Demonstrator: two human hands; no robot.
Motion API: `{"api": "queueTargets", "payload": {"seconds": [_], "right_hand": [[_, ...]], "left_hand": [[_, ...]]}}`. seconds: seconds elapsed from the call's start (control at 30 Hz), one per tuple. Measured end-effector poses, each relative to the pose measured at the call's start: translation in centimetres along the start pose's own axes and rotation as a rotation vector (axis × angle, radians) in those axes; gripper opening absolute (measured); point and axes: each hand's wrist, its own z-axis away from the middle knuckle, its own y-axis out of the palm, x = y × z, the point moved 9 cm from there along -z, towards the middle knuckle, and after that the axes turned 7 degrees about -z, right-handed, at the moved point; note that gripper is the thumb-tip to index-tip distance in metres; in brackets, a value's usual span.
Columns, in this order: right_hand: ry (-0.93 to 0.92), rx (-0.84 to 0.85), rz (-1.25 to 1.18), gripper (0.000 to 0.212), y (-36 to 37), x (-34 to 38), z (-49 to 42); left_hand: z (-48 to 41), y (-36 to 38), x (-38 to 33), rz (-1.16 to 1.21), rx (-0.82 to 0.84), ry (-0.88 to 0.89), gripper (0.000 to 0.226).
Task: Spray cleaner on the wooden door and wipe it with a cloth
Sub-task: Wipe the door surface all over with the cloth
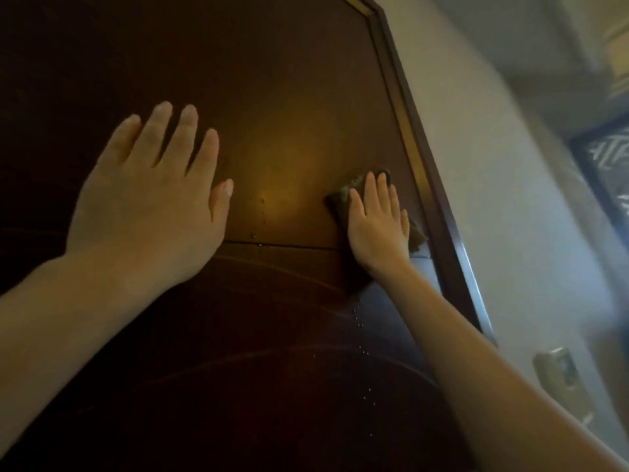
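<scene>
In the head view, the wooden door (272,97) fills the left and centre of the frame, dark with a warm glare patch in the middle. The left hand (149,192) lies flat on the panel at centre left, fingers straight and spread, holding nothing; it looks placed there to brace the body and steady the door against the push of wiping. To the right of centre, the right hand (377,223) presses a dark cloth (350,190) flat against the wood with straight fingers laid close together. The cloth sits just inside the door's right edge, beside the frame (442,206), probably so the full palm spreads pressure over it. Fine droplets (360,335) run down the lower panel below the cloth, so spraying seems done and wiping is under way. No spray bottle is in view. A pale wall (493,165) and a wall plate (554,369) sit at the right.
</scene>
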Motion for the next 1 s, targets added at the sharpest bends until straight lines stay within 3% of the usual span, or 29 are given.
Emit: {"api": "queueTargets", "payload": {"seconds": [0.1,0.27,0.6,0.7,0.8,1.0], "right_hand": [[-0.053,-0.011,-0.008,0.057,0.8,2.0,1.8],[-0.394,0.008,0.021,0.057,1.9,6.3,2.8],[-0.26,0.055,0.051,0.058,0.1,-0.7,0.9],[-0.49,0.024,0.055,0.067,1.0,0.7,6.1],[-0.668,0.098,0.039,0.07,1.0,0.5,6.1],[-0.437,0.087,0.036,0.066,-1.1,-5.4,0.4]], "left_hand": [[0.0,0.0,-0.1,0.011,0.014,-0.004,0.067],[-0.1,-0.1,0.1,0.025,0.022,-0.009,0.068],[1.9,-0.3,-1.9,0.057,0.053,-0.122,0.067],[2.7,-0.1,-2.2,0.043,0.033,-0.159,0.068],[2.8,-0.1,-2.4,0.009,-0.056,-0.113,0.066],[2.9,1.3,-1.3,0.074,-0.13,-0.121,0.061]]}}
